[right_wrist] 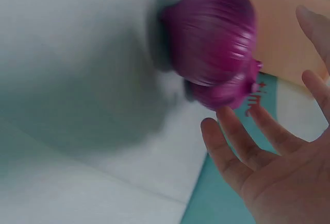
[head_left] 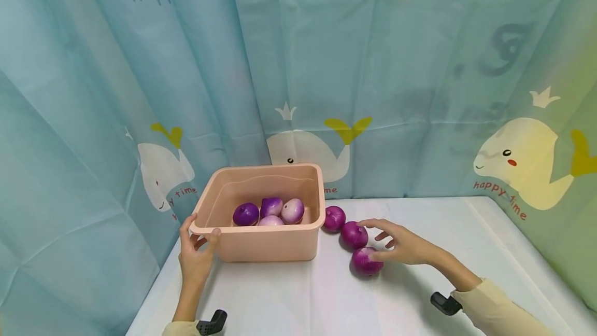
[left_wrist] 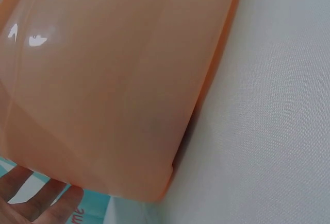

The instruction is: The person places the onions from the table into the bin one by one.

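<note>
A peach plastic bin (head_left: 266,245) stands on the table and holds several purple and pale onions (head_left: 245,214). My left hand (head_left: 196,261) grips its front left corner, thumb at the front rim; the left wrist view shows its fingers (left_wrist: 62,206) along the bin's outer wall. To the right of the bin, three red onions lie in a slanting row: a far one (head_left: 333,219), a middle one (head_left: 354,235) and a near one (head_left: 366,262). Around the near two, my right hand (head_left: 403,242) spreads its thumb and fingers; in the right wrist view its fingers (right_wrist: 234,141) are parted and hold nothing.
A white cloth covers the table (head_left: 280,299). Behind it and at both sides hangs a blue-green curtain (head_left: 396,159) printed with whales, close to the bin's back. Black devices sit at both wrists, the right one (head_left: 445,304) against a cream sleeve.
</note>
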`<move>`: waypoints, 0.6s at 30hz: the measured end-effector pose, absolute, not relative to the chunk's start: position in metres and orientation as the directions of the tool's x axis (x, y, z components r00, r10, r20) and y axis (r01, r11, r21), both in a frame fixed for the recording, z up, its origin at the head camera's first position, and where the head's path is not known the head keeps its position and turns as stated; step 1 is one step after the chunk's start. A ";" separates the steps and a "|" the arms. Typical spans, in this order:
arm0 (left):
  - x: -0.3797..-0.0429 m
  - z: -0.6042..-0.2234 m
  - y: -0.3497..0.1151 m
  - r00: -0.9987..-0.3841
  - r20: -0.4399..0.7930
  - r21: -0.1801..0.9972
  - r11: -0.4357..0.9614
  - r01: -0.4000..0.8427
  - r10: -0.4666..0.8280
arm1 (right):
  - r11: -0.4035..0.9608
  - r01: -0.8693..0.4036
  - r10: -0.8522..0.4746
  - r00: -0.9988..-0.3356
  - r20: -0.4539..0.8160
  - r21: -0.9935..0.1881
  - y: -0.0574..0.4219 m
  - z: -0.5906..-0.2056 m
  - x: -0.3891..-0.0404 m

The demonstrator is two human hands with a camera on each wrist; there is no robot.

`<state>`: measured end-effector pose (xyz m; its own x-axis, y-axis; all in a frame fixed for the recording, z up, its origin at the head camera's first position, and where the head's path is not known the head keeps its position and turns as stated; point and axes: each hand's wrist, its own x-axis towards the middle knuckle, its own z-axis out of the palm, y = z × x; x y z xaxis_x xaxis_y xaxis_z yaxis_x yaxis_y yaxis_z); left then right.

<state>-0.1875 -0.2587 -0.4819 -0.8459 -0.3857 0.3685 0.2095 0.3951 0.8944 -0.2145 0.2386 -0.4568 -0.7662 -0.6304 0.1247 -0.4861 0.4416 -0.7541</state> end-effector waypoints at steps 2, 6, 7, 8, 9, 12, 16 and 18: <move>-0.188 -0.481 -0.258 -0.846 0.369 0.894 0.398 0.208 -0.386 | 0.431 -0.477 -0.640 -0.760 0.114 -0.766 0.240 -0.462 -0.212; -0.188 -0.480 -0.258 -0.847 0.366 0.893 0.400 0.204 -0.385 | 0.405 -0.483 -0.671 -0.734 0.106 -0.777 0.241 -0.471 -0.209; -0.188 -0.480 -0.257 -0.848 0.366 0.893 0.401 0.204 -0.384 | 0.399 -0.483 -0.679 -0.727 0.103 -0.779 0.242 -0.473 -0.209; -0.187 -0.480 -0.257 -0.848 0.365 0.893 0.401 0.203 -0.384 | 0.396 -0.482 -0.685 -0.722 0.098 -0.782 0.242 -0.475 -0.208; -0.187 -0.480 -0.257 -0.848 0.364 0.894 0.400 0.202 -0.385 | 0.394 -0.481 -0.691 -0.717 0.092 -0.783 0.242 -0.476 -0.208; -0.187 -0.480 -0.257 -0.847 0.364 0.894 0.400 0.202 -0.386 | 0.402 -0.470 -0.695 -0.716 0.073 -0.786 0.242 -0.481 -0.208; -0.185 -0.479 -0.257 -0.845 0.371 0.892 0.400 0.210 -0.384 | 0.409 -0.461 -0.694 -0.718 0.060 -0.787 0.242 -0.486 -0.208; -0.185 -0.479 -0.257 -0.843 0.381 0.890 0.398 0.223 -0.380 | 0.412 -0.458 -0.693 -0.719 0.056 -0.787 0.241 -0.488 -0.209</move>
